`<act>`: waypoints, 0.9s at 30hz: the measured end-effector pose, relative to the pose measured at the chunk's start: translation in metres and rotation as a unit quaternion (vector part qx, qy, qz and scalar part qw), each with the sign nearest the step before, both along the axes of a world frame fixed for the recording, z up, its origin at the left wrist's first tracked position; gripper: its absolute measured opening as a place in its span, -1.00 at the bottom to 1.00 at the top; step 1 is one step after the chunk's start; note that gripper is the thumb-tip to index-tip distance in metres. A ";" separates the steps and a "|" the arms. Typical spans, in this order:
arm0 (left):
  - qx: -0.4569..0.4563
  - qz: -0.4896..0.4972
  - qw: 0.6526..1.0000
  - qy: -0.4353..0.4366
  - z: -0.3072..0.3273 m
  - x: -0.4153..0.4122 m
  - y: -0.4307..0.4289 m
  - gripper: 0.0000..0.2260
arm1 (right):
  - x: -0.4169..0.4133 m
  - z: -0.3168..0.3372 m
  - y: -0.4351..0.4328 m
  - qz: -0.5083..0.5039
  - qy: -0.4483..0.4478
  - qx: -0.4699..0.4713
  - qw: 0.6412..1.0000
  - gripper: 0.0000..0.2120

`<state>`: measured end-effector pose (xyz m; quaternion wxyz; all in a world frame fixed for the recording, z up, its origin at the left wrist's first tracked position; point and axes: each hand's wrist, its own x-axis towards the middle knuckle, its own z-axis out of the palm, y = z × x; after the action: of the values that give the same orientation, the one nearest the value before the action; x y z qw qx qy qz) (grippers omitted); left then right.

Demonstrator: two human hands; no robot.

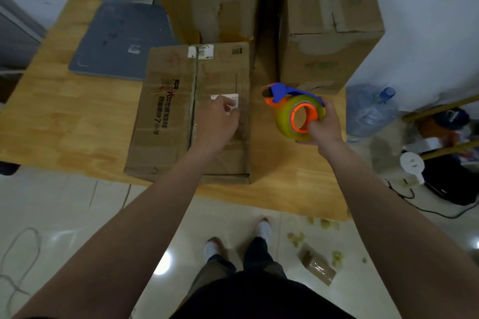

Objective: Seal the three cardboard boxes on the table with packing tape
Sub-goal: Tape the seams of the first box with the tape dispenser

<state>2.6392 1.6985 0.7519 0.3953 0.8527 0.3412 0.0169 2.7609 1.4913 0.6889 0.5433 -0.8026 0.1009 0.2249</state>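
A flat cardboard box point(166, 116) with black print lies on the wooden table point(64, 122), its flaps closed along a centre seam. My left hand point(216, 122) rests on the box's right flap with fingers curled, over a white label point(228, 98). Just right of the box, above the table, my right hand point(321, 124) grips a yellow-green roll of packing tape point(285, 122) in an orange and blue dispenser point(287, 92). Behind stand two taller boxes: one with yellow tape point(212, 0) and a large one point(329, 23) at the back right.
A dark grey flat pad point(116, 39) lies on the table's back left. On the floor to the right are a clear water jug point(368, 111), a white object and black cables. Tape scraps and a small wrapped parcel point(317, 268) lie near my feet.
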 end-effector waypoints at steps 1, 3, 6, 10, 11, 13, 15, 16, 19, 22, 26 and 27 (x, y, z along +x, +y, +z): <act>-0.094 0.033 0.995 -0.009 0.013 -0.002 -0.003 -0.88 | -0.006 0.014 0.002 -0.005 -0.007 0.019 1.000 -0.51; -0.282 0.089 0.955 0.007 0.037 -0.006 -0.008 -0.83 | -0.019 0.039 0.008 -0.009 -0.042 0.038 0.998 -0.50; -0.381 0.077 0.921 0.021 0.069 -0.019 -0.006 -0.71 | -0.039 0.063 0.015 0.007 -0.128 0.037 0.991 -0.50; -0.386 0.071 0.919 0.025 0.094 -0.039 0.006 -0.61 | -0.067 0.090 0.028 0.019 -0.159 0.034 0.986 -0.47; -0.387 0.079 0.919 0.023 0.098 -0.045 0.009 -0.60 | -0.075 0.095 0.032 0.020 -0.162 0.039 0.986 -0.46; -0.390 0.085 0.917 0.015 0.104 -0.056 0.015 -0.59 | -0.090 0.105 0.039 0.019 -0.165 0.053 0.985 -0.46; -0.404 0.084 0.911 0.010 0.111 -0.067 0.024 -0.59 | -0.102 0.112 0.047 0.018 -0.175 0.061 0.982 -0.45; -0.415 0.086 0.906 0.007 0.114 -0.073 0.028 -0.60 | -0.108 0.114 0.051 0.020 -0.176 0.063 0.982 -0.44; -0.450 0.086 0.889 -0.008 0.121 -0.090 0.040 -0.61 | -0.128 0.120 0.063 0.009 -0.158 0.077 0.984 -0.35; -0.454 0.077 0.887 -0.013 0.120 -0.104 0.049 -0.66 | -0.145 0.123 0.074 0.003 -0.138 0.089 0.986 -0.33; -0.490 0.081 0.868 -0.029 0.119 -0.118 0.059 -0.72 | -0.163 0.130 0.084 0.011 -0.107 0.097 0.989 -0.43; -0.494 0.084 0.865 -0.033 0.119 -0.120 0.061 -0.74 | -0.166 0.131 0.085 0.010 -0.104 0.098 0.990 -0.43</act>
<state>2.5188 1.7599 0.8707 0.7727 0.5132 0.3619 -0.0930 2.5948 1.5768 0.8204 0.6242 -0.7657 0.0133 0.1547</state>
